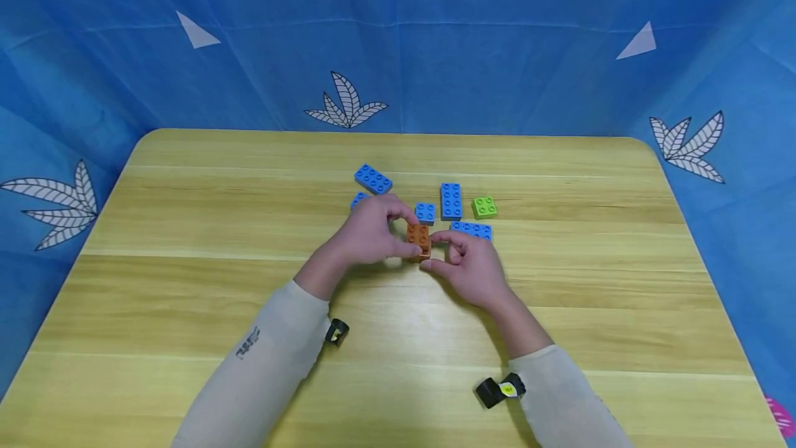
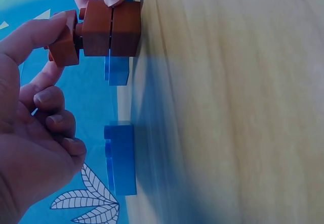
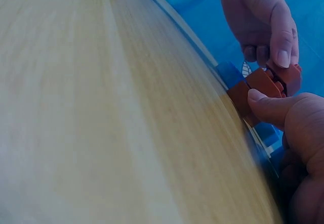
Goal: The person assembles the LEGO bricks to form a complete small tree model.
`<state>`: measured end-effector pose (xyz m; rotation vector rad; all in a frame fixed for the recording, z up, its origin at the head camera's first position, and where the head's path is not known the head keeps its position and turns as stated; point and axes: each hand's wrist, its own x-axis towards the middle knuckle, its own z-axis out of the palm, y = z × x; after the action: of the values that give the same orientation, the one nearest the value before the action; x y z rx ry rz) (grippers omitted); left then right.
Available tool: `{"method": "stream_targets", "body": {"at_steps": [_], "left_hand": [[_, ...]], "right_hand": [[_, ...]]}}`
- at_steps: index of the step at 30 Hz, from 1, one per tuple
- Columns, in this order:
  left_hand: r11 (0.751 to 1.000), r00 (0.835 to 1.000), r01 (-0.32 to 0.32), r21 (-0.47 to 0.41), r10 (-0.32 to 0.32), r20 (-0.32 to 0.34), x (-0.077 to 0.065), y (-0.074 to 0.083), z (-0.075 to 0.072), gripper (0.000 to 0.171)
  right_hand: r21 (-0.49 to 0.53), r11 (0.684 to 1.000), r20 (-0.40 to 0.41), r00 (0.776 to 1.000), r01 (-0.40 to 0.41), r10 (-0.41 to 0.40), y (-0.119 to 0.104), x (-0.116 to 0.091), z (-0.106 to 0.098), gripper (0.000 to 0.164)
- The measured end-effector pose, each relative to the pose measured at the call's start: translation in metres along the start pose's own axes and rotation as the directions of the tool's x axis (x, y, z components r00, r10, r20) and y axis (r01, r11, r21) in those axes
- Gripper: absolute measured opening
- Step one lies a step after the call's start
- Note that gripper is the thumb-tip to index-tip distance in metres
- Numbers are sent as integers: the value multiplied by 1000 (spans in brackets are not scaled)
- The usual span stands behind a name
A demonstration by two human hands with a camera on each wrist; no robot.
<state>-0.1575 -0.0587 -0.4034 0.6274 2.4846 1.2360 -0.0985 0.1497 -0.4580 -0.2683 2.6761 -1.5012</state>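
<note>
My left hand (image 1: pixel 372 230) pinches an orange toy brick (image 2: pixel 66 47) between thumb and forefinger. That brick sits tilted at the top of two stacked orange bricks (image 2: pixel 112 29), and studs show in the gap under it. Around the lower pair, my right hand (image 1: pixel 475 265) has its thumb and forefinger pinched; the thumb (image 3: pixel 271 107) presses on their side in the right wrist view. The stack's base stands at the tabletop. From the head view, the held brick (image 1: pixel 418 232) hides most of those beneath.
Behind the hands lie several blue bricks, among them a long one (image 1: pixel 373 178), an upright-lying one (image 1: pixel 450 201) and a small square one (image 1: pixel 425 212). A green brick (image 1: pixel 484 207) is to their right. Another blue brick (image 1: pixel 471 229) is partly behind my right hand. All rest on a wooden table (image 1: pixel 186 261).
</note>
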Motion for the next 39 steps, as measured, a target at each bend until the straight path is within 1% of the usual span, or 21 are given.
{"method": "stream_targets", "body": {"at_steps": [4, 8, 11, 13, 15, 19, 21, 23, 25, 28, 31, 33, 35, 39], "left_hand": [[999, 1000, 0, 32, 0, 22, -1, 1, 2, 29], [998, 1000, -1, 56, -1, 28, -2, 2, 3, 30], [996, 1000, -14, 84, 12, 26, -2, 3, 4, 30], [993, 999, -34, 113, 31, 25, -1, 4, 4, 29], [986, 998, -58, 153, 55, 28, -1, 6, 4, 29], [961, 994, -107, 254, 97, 52, 2, 10, 2, 27], [948, 992, -121, 293, 107, 65, 3, 12, 2, 26], [942, 991, -126, 311, 109, 72, 3, 13, 1, 25], [946, 992, -121, 301, 106, 68, 2, 13, 1, 25], [966, 995, -95, 242, 86, 50, 0, 10, 2, 27], [984, 997, -68, 162, 63, 34, -2, 5, 3, 32], [991, 998, -53, 122, 50, 27, -4, 2, 4, 35], [994, 998, -53, 98, 50, 24, -5, 0, 4, 38], [995, 998, -58, 81, 56, 25, -6, -3, 3, 42]], "right_hand": [[-2, 1000, 4, 1000, -1, 1, 0, 0, 1, 36], [1, 1000, -1, 1000, 8, -8, 1, 0, 2, 36], [3, 1000, -8, 1000, 16, -16, 2, 0, 2, 35], [2, 1000, -9, 1000, 21, -21, 3, 0, 2, 35], [2, 1000, -10, 1000, 20, -20, 3, 0, 2, 35], [0, 1000, -11, 1000, 17, -17, 3, 0, 1, 37], [2, 1000, -13, 1000, 20, -20, 2, 1, 1, 37], [7, 1000, -14, 999, 29, -29, 3, 1, 1, 37], [22, 999, -22, 999, 41, -41, 4, 1, 1, 37], [117, 991, -40, 998, 62, -57, 5, -1, 1, 39], [239, 968, -60, 996, 80, -67, 5, -2, 0, 43], [288, 953, -66, 995, 89, -73, 5, -3, -1, 45], [304, 947, -65, 994, 108, -92, 5, -3, -1, 44], [295, 942, -59, 987, 157, -146, 7, -2, 1, 41]]}}
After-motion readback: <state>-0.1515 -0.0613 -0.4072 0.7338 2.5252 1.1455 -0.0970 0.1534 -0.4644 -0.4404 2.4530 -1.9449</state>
